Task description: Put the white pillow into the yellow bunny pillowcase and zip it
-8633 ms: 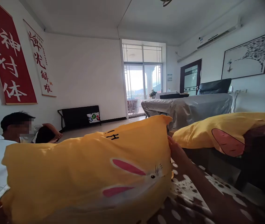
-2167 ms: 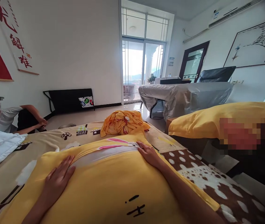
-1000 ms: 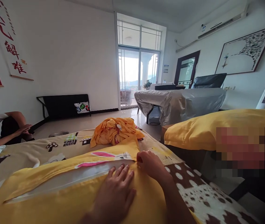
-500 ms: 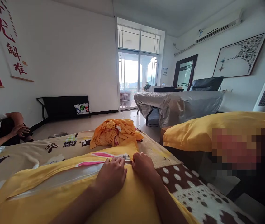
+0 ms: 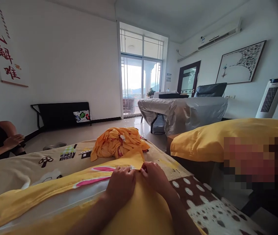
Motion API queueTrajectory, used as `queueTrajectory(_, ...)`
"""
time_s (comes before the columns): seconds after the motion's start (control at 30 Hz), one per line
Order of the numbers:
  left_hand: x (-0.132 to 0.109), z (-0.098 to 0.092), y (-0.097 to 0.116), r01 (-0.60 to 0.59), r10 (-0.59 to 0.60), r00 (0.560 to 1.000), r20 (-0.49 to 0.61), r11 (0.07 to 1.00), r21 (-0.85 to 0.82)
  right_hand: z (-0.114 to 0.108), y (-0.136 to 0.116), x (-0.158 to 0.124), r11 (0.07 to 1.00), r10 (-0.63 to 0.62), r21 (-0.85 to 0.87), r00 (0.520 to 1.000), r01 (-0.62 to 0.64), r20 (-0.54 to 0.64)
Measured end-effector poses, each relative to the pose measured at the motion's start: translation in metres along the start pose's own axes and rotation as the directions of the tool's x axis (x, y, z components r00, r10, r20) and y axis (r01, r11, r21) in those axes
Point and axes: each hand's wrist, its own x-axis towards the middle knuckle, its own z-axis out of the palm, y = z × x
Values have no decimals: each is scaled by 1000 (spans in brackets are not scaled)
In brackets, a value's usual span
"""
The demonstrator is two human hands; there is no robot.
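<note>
A yellow pillow cover (image 5: 141, 212) with a pink-and-white long-eared print lies in front of me. Through a long opening on its left part shows a white inner pillow (image 5: 65, 200). My left hand (image 5: 121, 182) is closed on the cover at the right end of this opening, fingers curled over the edge. Just beside it, my right hand (image 5: 155, 176) pinches the same edge between thumb and fingers. Whatever small part lies between the fingertips is hidden. Beyond both hands sits a crumpled orange-yellow cloth bundle (image 5: 115, 143).
Under the cover is a patterned beige-and-brown blanket (image 5: 80, 147). Another yellow pillow (image 5: 202, 138) lies at right, near a blurred patch. A seated person's hands (image 5: 13, 141) are at far left. A plastic-covered desk (image 5: 183, 111) stands behind.
My right hand's fingers have shifted and now pinch more visibly at the edge. My left hand stays at the edge. The view has turned slightly right.
</note>
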Motion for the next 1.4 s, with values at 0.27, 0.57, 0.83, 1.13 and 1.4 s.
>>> queueTrajectory(0.27,-3,9,-1,31,-23,995,-101,997,71,-1,-8,1,998,54,33,998,-54,-9)
queueTrajectory(0.57,-4,16,-4,32,-36,993,-117,999,-33,6,-4,4,989,12,145,999,-4,-53)
queueTrajectory(0.83,-4,11,-2,134,-139,989,-52,987,-85,5,-2,7,983,-4,184,999,14,-54)
queueTrajectory(1.13,-4,14,-4,76,-95,991,-96,979,-188,6,-8,5,991,13,130,1000,-10,-20)
queueTrajectory(1.4,16,2,-5,48,-44,999,22,963,-265,7,-3,6,986,3,165,999,2,-33)
